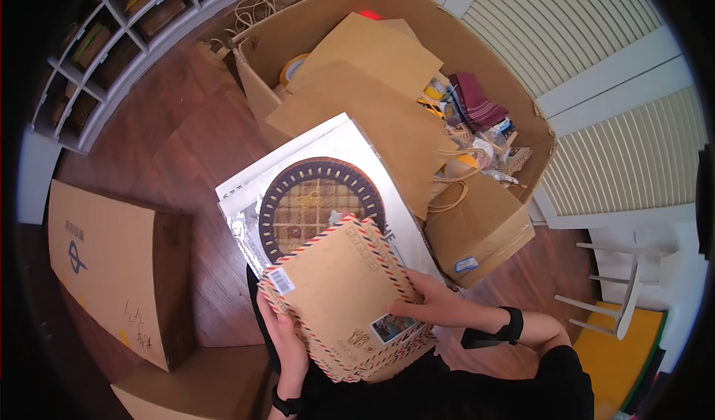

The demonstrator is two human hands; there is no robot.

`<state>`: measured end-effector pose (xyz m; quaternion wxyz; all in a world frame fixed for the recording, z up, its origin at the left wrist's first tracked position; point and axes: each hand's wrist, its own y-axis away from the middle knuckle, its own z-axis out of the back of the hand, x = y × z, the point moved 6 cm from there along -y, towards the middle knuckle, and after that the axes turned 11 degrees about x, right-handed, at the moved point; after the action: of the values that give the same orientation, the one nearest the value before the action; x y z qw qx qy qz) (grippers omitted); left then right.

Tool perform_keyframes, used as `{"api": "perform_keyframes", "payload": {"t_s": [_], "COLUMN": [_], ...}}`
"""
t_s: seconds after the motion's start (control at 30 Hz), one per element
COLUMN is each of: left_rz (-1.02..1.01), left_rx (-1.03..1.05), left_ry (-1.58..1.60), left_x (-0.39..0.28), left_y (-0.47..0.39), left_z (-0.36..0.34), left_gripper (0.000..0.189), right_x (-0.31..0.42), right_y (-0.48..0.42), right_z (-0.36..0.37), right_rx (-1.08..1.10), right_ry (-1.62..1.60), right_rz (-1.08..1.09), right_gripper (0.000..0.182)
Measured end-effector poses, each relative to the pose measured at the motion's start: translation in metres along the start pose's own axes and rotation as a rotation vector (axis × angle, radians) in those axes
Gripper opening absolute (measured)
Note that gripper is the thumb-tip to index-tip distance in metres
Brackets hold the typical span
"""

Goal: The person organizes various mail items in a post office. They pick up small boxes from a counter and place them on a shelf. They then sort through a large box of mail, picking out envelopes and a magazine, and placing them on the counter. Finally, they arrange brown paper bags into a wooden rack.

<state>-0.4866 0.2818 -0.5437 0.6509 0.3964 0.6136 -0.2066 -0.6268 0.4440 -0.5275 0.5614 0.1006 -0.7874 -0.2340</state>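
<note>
Between my hands is a stack of brown kraft airmail envelopes [335,291] with red-and-blue striped edges, a barcode sticker and a small picture on the top one. My left hand [287,336] grips the stack's left edge. On its right side my right hand [438,302] holds on, thumb over the front. Just beyond the envelopes lies a round, dark-rimmed plaid item [313,202] in a clear plastic sleeve, partly covered by them. It rests on a white printed sheet or flat packet [360,152]. Brown paper bags [385,124] with twisted handles lie behind that.
A large open cardboard box [475,40] holds tape rolls, maroon striped cloth [477,101] and mixed small items. Cardboard boxes [106,263] stand at left on the wooden floor [218,286]. White cubby shelves [106,46], louvred doors [570,29] and a white chair [625,291] surround the space.
</note>
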Motion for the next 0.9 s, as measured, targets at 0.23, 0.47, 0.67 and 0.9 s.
{"api": "perform_keyframes", "payload": {"t_s": [0.23, 0.47, 0.67, 0.9], "left_rz": [-0.135, -0.049, 0.12, 0.125], "left_rx": [0.214, 0.08, 0.074, 0.096], "left_ry": [0.187, 0.383, 0.26, 0.478], "left_x": [-0.016, 0.006, -0.013, 0.005], "left_y": [-0.033, -0.019, -0.028, -0.024], "left_z": [-0.003, 0.0, -0.013, -0.011], "left_gripper": [0.087, 0.069, 0.04, 0.043], "right_x": [0.008, 0.015, 0.01, 0.014], "right_y": [0.004, -0.01, -0.011, -0.009], "right_z": [0.008, 0.006, -0.001, 0.008], "right_rx": [0.024, -0.053, -0.074, -0.139], "right_ry": [-0.006, 0.246, 0.184, 0.107], "right_rz": [0.085, 0.1, 0.201, 0.274], "right_gripper": [0.051, 0.061, 0.063, 0.056]}}
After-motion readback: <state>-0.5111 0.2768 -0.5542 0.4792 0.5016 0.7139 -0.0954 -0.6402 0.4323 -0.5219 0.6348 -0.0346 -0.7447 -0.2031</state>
